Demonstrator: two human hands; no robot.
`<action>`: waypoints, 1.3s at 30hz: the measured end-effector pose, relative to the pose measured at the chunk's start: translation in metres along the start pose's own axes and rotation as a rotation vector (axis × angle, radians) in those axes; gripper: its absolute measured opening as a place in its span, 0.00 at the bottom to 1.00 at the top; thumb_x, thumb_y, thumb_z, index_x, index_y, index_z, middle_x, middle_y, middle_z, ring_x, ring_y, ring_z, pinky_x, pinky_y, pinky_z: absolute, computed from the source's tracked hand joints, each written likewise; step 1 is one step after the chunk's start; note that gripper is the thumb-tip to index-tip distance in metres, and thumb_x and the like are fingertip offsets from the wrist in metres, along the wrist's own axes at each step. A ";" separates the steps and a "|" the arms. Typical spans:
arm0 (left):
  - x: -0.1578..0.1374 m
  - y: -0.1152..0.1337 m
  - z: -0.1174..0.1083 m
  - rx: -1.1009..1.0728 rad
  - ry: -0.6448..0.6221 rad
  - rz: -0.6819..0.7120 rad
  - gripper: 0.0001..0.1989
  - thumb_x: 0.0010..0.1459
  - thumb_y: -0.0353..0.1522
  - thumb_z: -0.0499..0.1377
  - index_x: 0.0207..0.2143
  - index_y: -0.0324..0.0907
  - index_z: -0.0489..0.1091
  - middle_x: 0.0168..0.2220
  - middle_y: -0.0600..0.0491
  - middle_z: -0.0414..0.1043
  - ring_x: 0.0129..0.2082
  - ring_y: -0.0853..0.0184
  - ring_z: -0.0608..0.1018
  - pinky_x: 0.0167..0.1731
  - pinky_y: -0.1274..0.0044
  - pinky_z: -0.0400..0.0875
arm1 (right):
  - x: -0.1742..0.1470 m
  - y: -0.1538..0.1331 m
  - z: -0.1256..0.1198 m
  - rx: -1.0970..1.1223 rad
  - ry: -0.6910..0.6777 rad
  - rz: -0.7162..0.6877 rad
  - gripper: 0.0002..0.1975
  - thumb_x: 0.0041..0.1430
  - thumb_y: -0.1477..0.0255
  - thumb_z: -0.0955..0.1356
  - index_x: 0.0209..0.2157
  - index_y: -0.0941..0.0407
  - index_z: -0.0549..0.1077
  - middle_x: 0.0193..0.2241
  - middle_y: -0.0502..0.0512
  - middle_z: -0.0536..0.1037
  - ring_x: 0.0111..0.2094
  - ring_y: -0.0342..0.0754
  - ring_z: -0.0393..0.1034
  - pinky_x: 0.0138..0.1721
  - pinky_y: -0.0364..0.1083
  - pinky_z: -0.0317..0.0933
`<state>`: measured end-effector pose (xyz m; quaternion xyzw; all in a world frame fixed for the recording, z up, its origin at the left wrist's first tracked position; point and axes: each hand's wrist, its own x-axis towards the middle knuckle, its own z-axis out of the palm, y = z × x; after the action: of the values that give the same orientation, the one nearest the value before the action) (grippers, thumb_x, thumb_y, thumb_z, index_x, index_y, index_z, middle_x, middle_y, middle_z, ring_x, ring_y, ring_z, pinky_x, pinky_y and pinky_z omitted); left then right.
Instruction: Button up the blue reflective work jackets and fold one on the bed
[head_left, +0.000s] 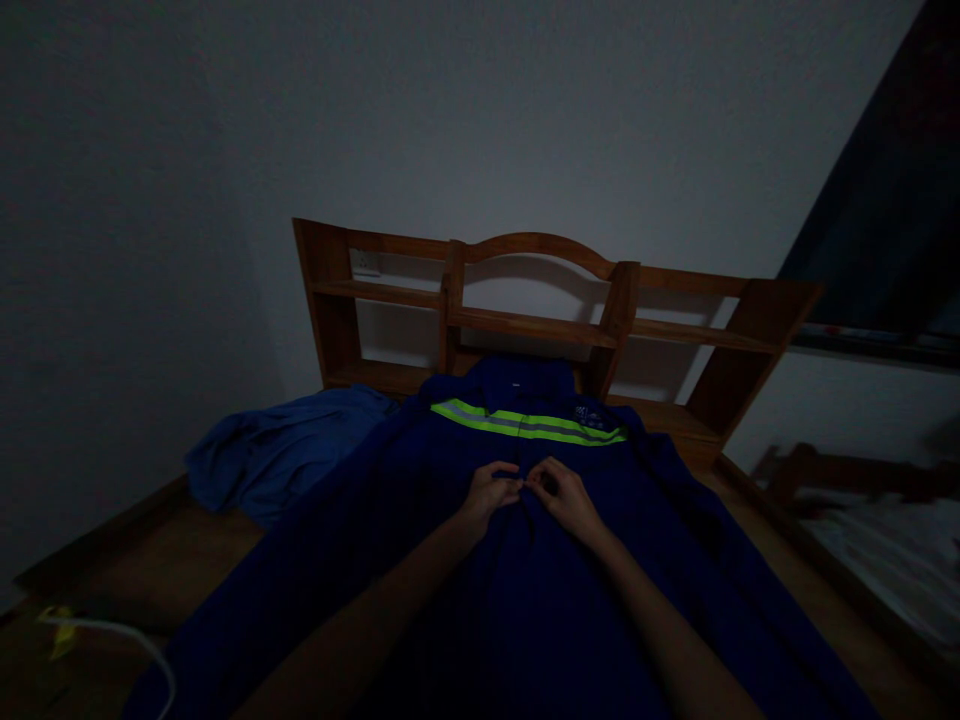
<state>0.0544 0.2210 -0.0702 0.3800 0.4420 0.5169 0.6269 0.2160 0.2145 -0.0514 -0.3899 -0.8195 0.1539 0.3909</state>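
Observation:
A dark blue work jacket (480, 580) lies spread out, its collar toward the wooden headboard and a yellow-green and grey reflective stripe (480, 416) across its chest. Over the front opening, just below the stripe, my left hand (489, 492) pinches the jacket's front edge between thumb and fingers. Close beside it, nearly touching, my right hand (559, 492) pinches at the same spot. Any button or fastener between the fingertips is too small and dark to make out. Small pale print marks one side of the chest.
A wooden headboard with shelves (536, 325) stands against the wall behind the collar. Crumpled blue cloth (292, 445) lies at the left on the wooden surface. A white cable (127, 630) curves at the lower left. At the right are a dark window (892, 220) and another wooden frame (847, 475).

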 end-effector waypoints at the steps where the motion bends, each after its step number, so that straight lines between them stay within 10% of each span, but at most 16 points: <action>1: 0.001 -0.001 -0.001 -0.001 -0.001 0.004 0.15 0.43 0.20 0.61 0.37 0.34 0.68 0.25 0.50 0.72 0.27 0.68 0.76 0.35 0.73 0.73 | 0.000 0.000 0.000 -0.002 0.000 0.000 0.03 0.58 0.72 0.65 0.33 0.56 0.69 0.31 0.51 0.69 0.31 0.42 0.65 0.32 0.42 0.57; 39: -0.006 0.004 0.004 0.061 0.056 0.050 0.10 0.44 0.26 0.63 0.33 0.35 0.71 0.26 0.50 0.72 0.25 0.71 0.74 0.29 0.79 0.70 | 0.001 0.033 0.007 0.358 -0.029 0.277 0.16 0.54 0.58 0.67 0.34 0.59 0.70 0.21 0.50 0.71 0.22 0.42 0.65 0.24 0.40 0.56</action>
<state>0.0567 0.2157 -0.0645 0.3954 0.4654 0.5288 0.5894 0.2269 0.2373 -0.0739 -0.4208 -0.7233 0.3545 0.4171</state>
